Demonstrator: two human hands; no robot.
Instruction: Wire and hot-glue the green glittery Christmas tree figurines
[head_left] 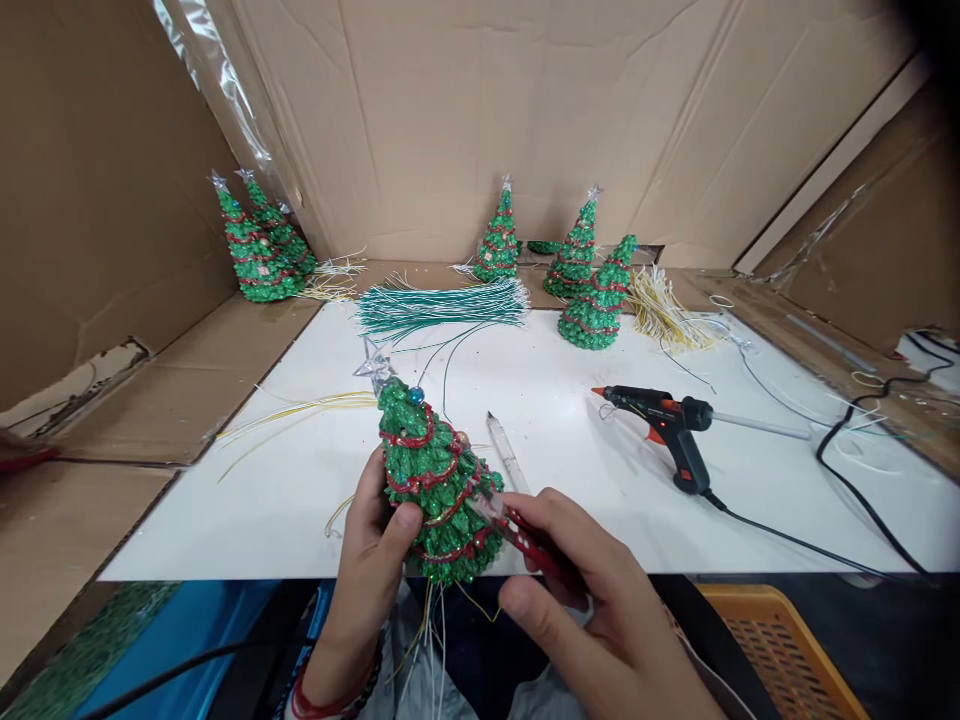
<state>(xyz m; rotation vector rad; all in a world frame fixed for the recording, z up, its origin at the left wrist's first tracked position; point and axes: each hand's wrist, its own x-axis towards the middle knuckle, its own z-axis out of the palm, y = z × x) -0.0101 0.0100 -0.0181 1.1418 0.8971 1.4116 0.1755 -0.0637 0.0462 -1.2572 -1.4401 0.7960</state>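
My left hand is wrapped round a small green Christmas tree with red garlands, a blue bead and a clear star on top. The tree leans toward the upper left, and white and yellow wires hang from its base. In my right hand is a pair of red-handled pliers. Their metal jaws meet the tree's right side among the leaves; whether they grip anything there I cannot tell. Just behind the tree, a pencil-like white stick with a dark tip lies on the white tabletop.
A black glue gun with an orange nozzle lies at right, its cable trailing off the front edge. Behind are a bundle of green wires, yellow-white wires and several finished-looking trees. Cardboard walls enclose the table.
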